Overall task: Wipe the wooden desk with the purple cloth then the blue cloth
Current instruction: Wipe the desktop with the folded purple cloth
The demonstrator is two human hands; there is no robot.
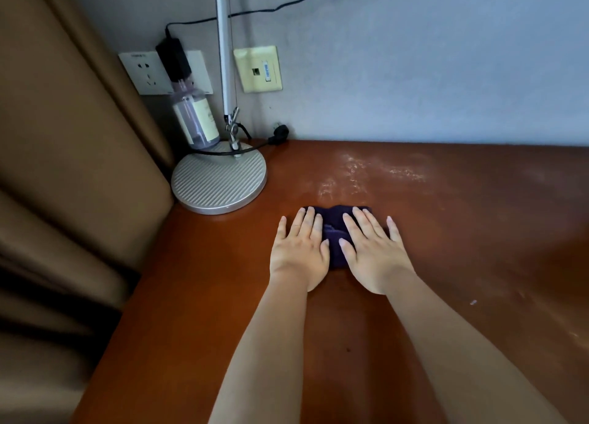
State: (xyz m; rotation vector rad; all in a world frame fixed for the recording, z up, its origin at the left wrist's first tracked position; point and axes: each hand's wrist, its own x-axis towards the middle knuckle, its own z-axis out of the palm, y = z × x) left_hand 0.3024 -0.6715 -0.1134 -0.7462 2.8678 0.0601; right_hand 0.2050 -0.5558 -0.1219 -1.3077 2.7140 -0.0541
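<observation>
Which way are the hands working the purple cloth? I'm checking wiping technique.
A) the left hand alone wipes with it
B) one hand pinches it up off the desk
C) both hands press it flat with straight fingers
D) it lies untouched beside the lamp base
C: the left hand and right hand lie side by side, fingers straight, pressing the purple cloth onto the wooden desk.

glossy wood desk (446, 232) — soft purple cloth (334, 229).

grey wall (414, 73), brown curtain (63, 168), lamp base (219, 178)
</observation>
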